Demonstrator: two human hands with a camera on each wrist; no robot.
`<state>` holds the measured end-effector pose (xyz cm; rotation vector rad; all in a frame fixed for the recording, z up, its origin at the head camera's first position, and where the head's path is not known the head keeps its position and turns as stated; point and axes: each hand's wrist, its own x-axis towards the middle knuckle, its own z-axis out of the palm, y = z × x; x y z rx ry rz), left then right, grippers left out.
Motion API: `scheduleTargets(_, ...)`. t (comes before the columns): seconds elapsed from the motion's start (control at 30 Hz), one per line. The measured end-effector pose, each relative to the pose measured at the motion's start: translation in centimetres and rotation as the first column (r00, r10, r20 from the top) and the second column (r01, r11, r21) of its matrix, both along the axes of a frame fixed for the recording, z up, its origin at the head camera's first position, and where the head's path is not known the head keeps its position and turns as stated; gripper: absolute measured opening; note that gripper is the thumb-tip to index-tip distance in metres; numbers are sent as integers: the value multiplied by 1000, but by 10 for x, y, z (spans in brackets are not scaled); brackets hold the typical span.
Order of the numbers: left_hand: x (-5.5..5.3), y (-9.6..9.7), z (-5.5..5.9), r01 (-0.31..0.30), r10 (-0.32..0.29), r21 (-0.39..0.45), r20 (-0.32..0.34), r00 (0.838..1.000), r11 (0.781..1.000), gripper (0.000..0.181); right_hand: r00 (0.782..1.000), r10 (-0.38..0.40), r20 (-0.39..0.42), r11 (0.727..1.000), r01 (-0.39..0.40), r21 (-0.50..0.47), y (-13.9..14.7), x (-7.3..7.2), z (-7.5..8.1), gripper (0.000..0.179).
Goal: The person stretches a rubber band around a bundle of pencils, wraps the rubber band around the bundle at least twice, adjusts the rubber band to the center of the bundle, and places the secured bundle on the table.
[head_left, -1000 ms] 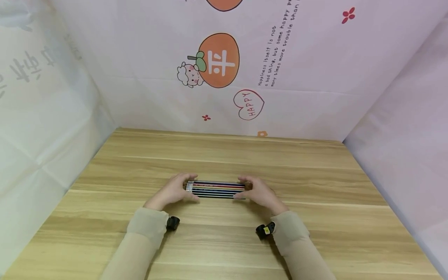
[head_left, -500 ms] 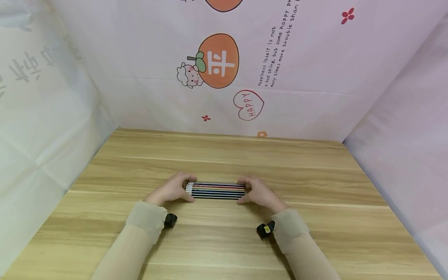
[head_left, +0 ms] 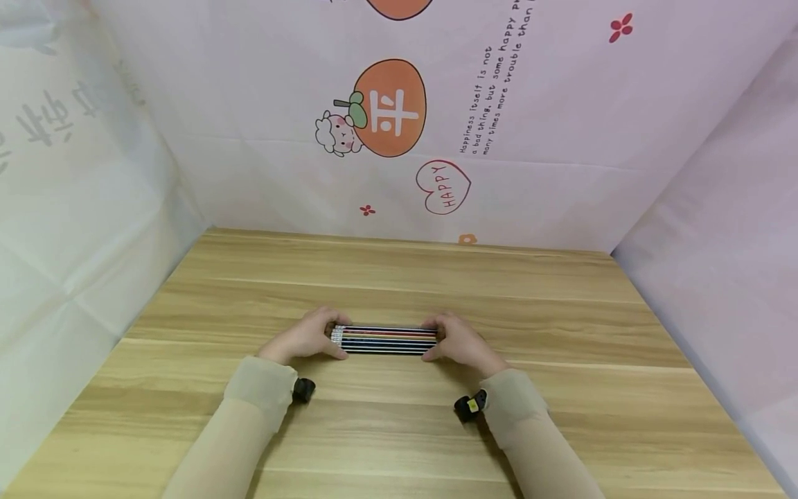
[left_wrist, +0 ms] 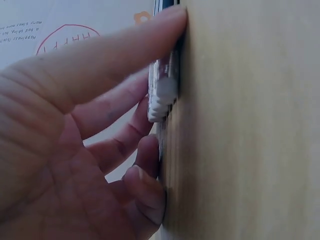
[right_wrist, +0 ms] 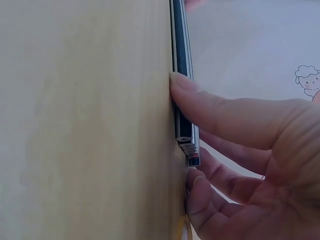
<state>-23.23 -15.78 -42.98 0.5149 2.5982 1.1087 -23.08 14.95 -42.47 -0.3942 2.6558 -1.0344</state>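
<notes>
A row of pencils (head_left: 389, 340) lies side by side on the table, dark, red and yellow stripes showing, with white eraser ends (left_wrist: 167, 89) to the left. My left hand (head_left: 305, 337) holds the eraser end, thumb along the near side and fingers curled at the far side. At the opposite end, my right hand (head_left: 463, 342) grips the row the same way, its thumb (right_wrist: 187, 90) pressed against the nearest pencil. Flat, blunt pencil ends (right_wrist: 187, 145) face the right palm. The fingertips at the far side are partly hidden.
The wood-grain table (head_left: 386, 430) runs back to a white printed sheet (head_left: 280, 187) with fruit and lettering. More white sheeting (head_left: 68, 229) rises along the left side, and a similar sheet (head_left: 717, 229) stands to the right. Each wrist wears a black camera (head_left: 303, 390).
Both thumbs have drawn outward along the near side, toward the pencil ends, and the row looks more even. In the last half second the hands have hardly moved.
</notes>
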Motion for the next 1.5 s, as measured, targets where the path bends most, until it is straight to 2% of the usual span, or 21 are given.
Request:
scheduleTargets(0.2, -1, 0, -1, 73, -73, 2, -17, 997, 997, 44, 1000, 22, -17, 1000, -22, 19, 0, -2, -1, 44)
scheduleTargets(0.4, -1, 0, 1, 69, -69, -8, -14, 997, 998, 41, 999, 27, -20, 999, -26, 31, -1, -3, 1, 38)
scheduleTargets(0.93, -4, 1, 3, 95, -94, -36, 16, 995, 995, 42, 997, 82, -1, 995, -82, 49, -1, -5, 4, 38)
scheduleTargets(1.2, -5, 2, 3, 110, -109, -26, 23, 994, 994, 32, 993, 113, 22, 993, -114, 41, 0, -6, 3, 33)
scheduleTargets(1.5, -5, 3, 5, 124, -125, -58, -8, 992, 991, 30, 991, 133, 22, 989, -134, 60, -1, -6, 4, 30)
